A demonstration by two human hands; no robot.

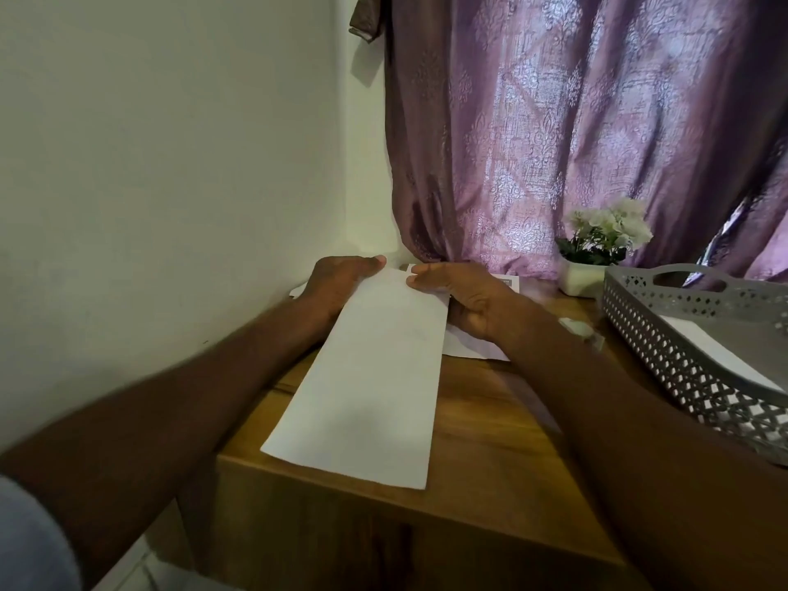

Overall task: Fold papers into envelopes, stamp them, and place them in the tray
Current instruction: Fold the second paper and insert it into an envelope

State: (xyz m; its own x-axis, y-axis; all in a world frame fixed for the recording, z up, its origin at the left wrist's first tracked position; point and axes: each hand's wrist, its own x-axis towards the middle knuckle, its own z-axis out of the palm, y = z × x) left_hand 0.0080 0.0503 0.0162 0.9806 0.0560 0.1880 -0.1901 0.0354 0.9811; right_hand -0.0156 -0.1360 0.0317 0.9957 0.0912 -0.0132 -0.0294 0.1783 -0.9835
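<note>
A long white folded paper (366, 377) lies lengthwise on the wooden table (490, 411), its near end at the table's front edge. My left hand (337, 283) holds its far left corner, thumb on top. My right hand (460, 296) pinches the far right edge, fingers on the sheet. More white sheets (473, 345) lie under my right hand. The grey perforated tray (665, 347) stands at the right with a white envelope (716, 356) inside. A small white object (575, 326), partly hidden by my right wrist, sits beside the tray.
A white pot of white flowers (597, 253) stands at the back right, next to the tray. A purple curtain (575, 121) hangs behind the table and a pale wall (149, 164) closes the left side. A printed sheet (507, 283) peeks out behind my right hand.
</note>
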